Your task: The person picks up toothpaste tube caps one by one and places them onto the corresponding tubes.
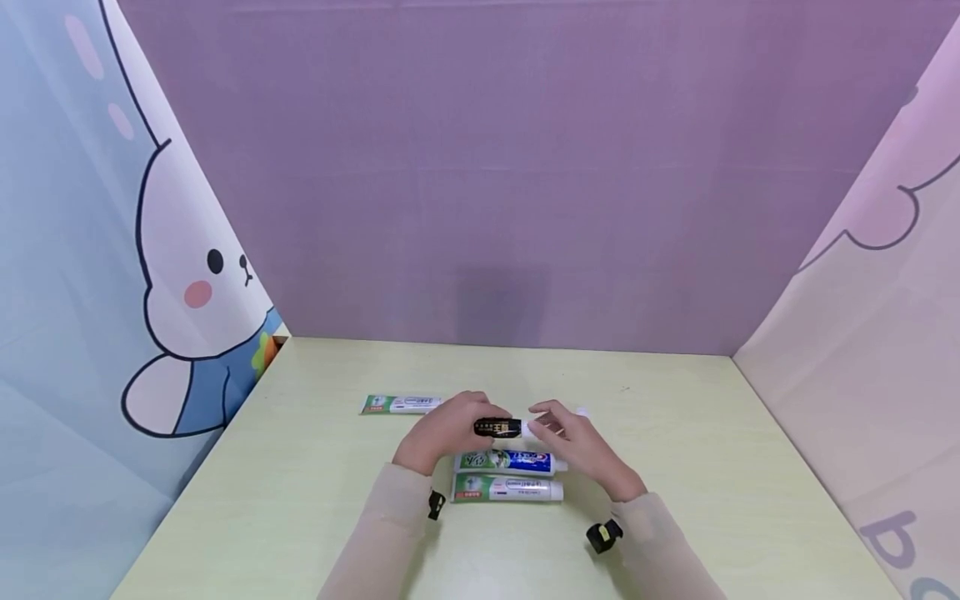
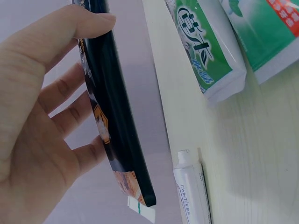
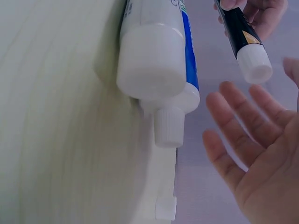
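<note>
Head view, nearest first: green-and-white tube (image 1: 507,489) flat on the surface (image 1: 675,533), nearer the body than either hand's fingers. Just beyond it, side by side, a blue-and-green tube (image 1: 517,462). Next, the black tube (image 1: 495,427), raised between thumb and fingers of the left hand (image 1: 452,425), which are narrowed to its thickness. Right hand (image 1: 577,442): fingers apart, loosely bent, holding nothing; right wrist view shows a gap between them and the white cap (image 3: 254,65). Past the left fingers, a far tube (image 1: 405,404), partly hidden by that hand; past the right fingers, a white cap-like piece (image 1: 582,411), remainder hidden.

Handling (judgement): keep the left pinch light and flat across the body, as a soft tube would likely dent. Any right-hand hold is probably firmer on the rigid cap. Keep both hands high enough not to nudge the pair lying nearer.

Materials, again outward: nearest tube ends in a smooth, wide cylinder; blue-and-green one has a narrower, ribbed cap. Black tube glossy, slim. Surface pale, finely grained. Farthest, beyond all fingers, a purple cloth backdrop (image 1: 495,167), faintly creased.
</note>
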`<state>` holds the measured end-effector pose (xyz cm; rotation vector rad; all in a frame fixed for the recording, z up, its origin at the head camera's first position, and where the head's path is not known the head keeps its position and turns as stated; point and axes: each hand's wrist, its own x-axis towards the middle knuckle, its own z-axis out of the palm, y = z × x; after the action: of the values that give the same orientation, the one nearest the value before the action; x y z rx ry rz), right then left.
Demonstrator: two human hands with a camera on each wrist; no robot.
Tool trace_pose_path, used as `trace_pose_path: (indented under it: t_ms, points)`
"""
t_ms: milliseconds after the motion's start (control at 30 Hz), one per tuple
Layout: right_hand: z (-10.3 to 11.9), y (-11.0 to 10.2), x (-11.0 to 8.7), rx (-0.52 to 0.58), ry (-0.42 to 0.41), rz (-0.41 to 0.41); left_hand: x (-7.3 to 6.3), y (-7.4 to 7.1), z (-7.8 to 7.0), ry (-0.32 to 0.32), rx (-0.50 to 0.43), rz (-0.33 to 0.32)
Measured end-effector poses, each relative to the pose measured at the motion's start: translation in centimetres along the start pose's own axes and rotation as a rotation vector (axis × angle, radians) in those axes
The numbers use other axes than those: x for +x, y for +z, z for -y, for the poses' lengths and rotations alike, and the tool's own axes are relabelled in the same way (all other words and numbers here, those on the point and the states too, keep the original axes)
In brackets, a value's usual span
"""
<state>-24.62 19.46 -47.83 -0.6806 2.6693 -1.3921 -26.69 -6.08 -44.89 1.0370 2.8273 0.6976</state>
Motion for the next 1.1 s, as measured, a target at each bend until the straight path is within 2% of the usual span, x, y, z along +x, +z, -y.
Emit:
trace_pose_path:
  t_ms: [200, 433, 800, 1100]
  points:
    - [-0.34, 0.04, -0.1, -0.003, -0.095, -0.024, -0.07, -0.13, 0.04, -0.004, -0.01, 0.0]
    - [-0.55, 0.28, -0.06, -0.016, -0.151, -0.075, 0.08, -0.03, 0.1, -0.003, -0.007, 0.003]
    - [-0.46, 0.36, -0.04, -0.025, -0.155, -0.073, 0.07, 0.1, 0.06, 0.015, -0.001, -0.005]
    - [-0.32, 0.3, -0.15, -0.013, -0.106, -0.057, 0.02, 0.04, -0.01, 0.007, -0.015, -0.008]
